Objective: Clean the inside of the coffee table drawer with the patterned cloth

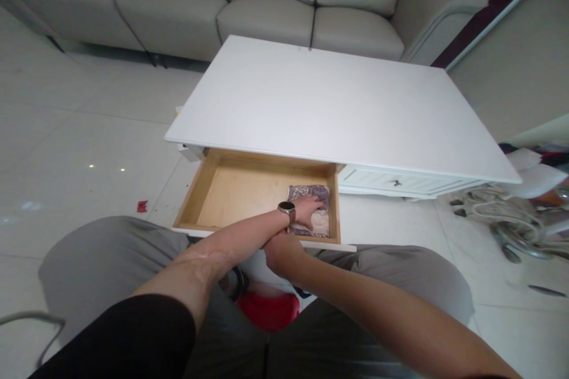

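A wooden drawer is pulled out of a white coffee table. Inside its right end lies a folded cloth with a grey-and-white pattern and a cream part. My left hand, with a watch on its wrist, rests on the cloth with its fingers spread. Just below that wrist, my right hand is at the drawer's front edge; its fingers are hidden beneath and behind the left forearm.
A grey sofa stands behind the table. A closed drawer front is at the right. Coiled hoses lie on the right floor, a red scrap on the left. Something red shows between my knees.
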Demonstrator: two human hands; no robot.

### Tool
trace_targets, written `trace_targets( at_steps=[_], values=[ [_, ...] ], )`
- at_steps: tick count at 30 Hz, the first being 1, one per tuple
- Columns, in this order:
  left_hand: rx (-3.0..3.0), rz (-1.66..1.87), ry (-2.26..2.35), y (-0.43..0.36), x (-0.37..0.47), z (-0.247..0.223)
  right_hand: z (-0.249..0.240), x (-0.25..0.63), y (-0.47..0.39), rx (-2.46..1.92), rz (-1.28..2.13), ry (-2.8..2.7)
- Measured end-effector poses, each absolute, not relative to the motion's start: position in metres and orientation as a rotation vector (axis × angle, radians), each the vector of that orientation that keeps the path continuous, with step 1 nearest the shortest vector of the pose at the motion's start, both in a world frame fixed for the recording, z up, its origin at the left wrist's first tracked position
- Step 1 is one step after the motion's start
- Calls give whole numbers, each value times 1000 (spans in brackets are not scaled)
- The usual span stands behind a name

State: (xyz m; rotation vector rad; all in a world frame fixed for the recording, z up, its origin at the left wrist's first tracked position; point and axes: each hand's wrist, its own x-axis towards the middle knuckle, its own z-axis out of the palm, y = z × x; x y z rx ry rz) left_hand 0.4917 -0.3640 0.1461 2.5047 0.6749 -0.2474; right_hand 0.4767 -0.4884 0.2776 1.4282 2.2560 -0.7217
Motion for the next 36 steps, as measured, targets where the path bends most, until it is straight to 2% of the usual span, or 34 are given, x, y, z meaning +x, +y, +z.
trace_targets(
  at_steps=[8,16,19,23,28,36],
  values=[
    [2516,-446,958,-337,434,156,268,482,-491,1464,-680,2304],
    [2317,-687,1554,-306,288,164,273,484,-492,1460,-693,2268],
    [2208,-757,1686,-306,258,167,274,483,-492,1464,-702,2261],
    [2035,-716,1819,-315,269,170,277,481,-492,1476,-697,2237],
    [2008,-719,1757,-331,292,156,279,480,-492,1481,-702,2225],
    [2301,-431,1675,-315,310,148,281,478,-492,1520,-722,2219]
  ],
)
